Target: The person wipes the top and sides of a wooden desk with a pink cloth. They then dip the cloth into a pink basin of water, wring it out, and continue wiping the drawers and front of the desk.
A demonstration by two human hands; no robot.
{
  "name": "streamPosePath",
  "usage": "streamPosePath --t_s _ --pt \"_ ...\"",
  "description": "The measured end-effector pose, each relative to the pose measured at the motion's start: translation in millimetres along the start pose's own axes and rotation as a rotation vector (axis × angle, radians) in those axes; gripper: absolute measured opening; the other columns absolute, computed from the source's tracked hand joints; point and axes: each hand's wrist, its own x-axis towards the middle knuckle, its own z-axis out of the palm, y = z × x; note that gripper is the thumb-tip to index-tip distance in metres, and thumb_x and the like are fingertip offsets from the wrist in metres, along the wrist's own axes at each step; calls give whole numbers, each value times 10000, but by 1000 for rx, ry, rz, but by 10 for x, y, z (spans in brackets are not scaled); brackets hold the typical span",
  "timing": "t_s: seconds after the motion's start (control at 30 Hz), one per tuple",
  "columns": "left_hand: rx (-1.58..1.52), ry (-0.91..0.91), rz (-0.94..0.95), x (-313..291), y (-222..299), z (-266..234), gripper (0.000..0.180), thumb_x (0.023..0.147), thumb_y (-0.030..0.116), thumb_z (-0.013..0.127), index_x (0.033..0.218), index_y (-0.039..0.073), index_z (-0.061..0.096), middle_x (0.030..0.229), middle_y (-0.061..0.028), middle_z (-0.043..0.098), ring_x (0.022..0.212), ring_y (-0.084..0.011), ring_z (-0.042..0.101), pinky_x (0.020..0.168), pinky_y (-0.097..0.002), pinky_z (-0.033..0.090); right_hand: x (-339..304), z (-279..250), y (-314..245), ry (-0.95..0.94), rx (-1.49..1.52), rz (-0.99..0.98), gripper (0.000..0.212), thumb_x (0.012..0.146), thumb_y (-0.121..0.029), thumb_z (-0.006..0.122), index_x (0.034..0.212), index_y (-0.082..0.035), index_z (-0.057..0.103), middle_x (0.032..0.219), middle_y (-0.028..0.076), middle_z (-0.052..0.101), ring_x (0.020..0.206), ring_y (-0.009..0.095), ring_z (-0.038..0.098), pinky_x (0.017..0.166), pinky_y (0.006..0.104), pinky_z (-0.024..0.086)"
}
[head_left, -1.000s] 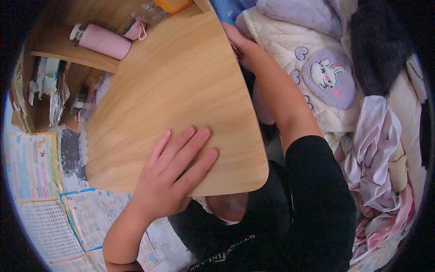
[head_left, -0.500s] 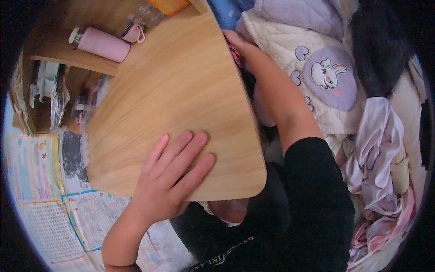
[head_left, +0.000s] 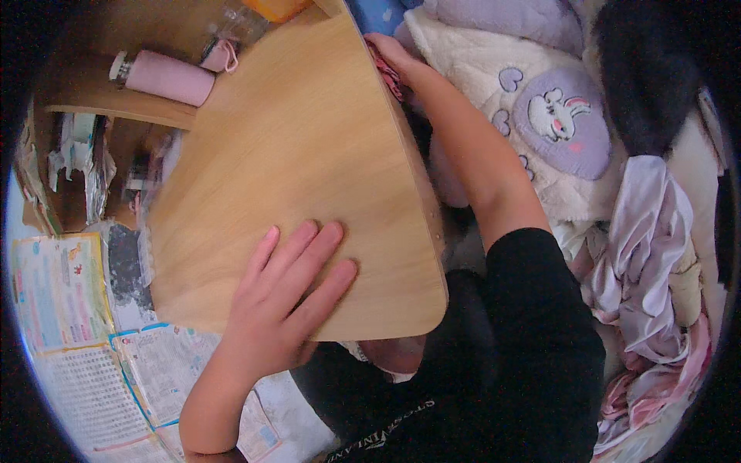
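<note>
My left hand (head_left: 287, 297) lies flat on the light wooden tabletop (head_left: 309, 154), fingers spread near its rounded front corner, holding nothing. At the far right edge, my right arm reaches out along the side of the desk. There my right hand (head_left: 392, 55) is closed round a crumpled pink-and-dark patterned cloth (head_left: 387, 79), which sits against the desk's side just below the top. Part of the cloth and some of the right fingers are hidden by the hand and the tabletop edge.
A pink bottle (head_left: 170, 77) with a white cap lies at the back left, near a small pink strapped item (head_left: 221, 55). Shelves with papers (head_left: 81, 158) stand at left, above wall posters (head_left: 58, 293). To the right are a cream rabbit-patterned blanket (head_left: 478, 62) and satin fabric (head_left: 652, 255).
My right hand is slightly farther along the desk's side, and more of the patterned cloth shows. The left hand stays flat on the top. The whole view has shifted a little.
</note>
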Motion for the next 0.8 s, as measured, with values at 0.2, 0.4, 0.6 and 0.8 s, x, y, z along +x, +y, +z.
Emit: streamPosePath --t_s 0.2,0.4,0.6,0.8 --pt "-16 2 -19 -34 20 -16 727 728 54 713 1445 106 603 1588 -165 514 1468 -371 489 1216 -565 346 -154 453 -828 -28 165 -194 382 1046 -442 514 863 -126 628 634 38 568 472 220 497 474 417 430" --pt "22 -21 42 -35 -49 -1 750 703 146 767 1426 57 589 1603 -237 476 1456 -452 488 1203 -628 348 -296 340 -1078 -228 227 -127 384 1035 -463 577 1157 -111 672 1027 104 660 888 243 601 786 372 488" --pt "-31 31 14 -22 27 -52 759 761 26 678 1506 116 561 1637 -121 460 1505 -323 445 1226 -555 344 -936 358 -866 -106 411 -198 376 1077 -383 578 1308 -108 690 1161 77 754 1038 163 696 880 334 562" --pt "-9 39 51 -47 7 -20 859 693 39 659 1538 89 513 1663 -171 414 1520 -388 423 1252 -565 308 -1511 504 -570 -62 176 -421 535 1069 -285 617 1559 -108 492 1410 43 640 1225 151 615 1007 338 522"
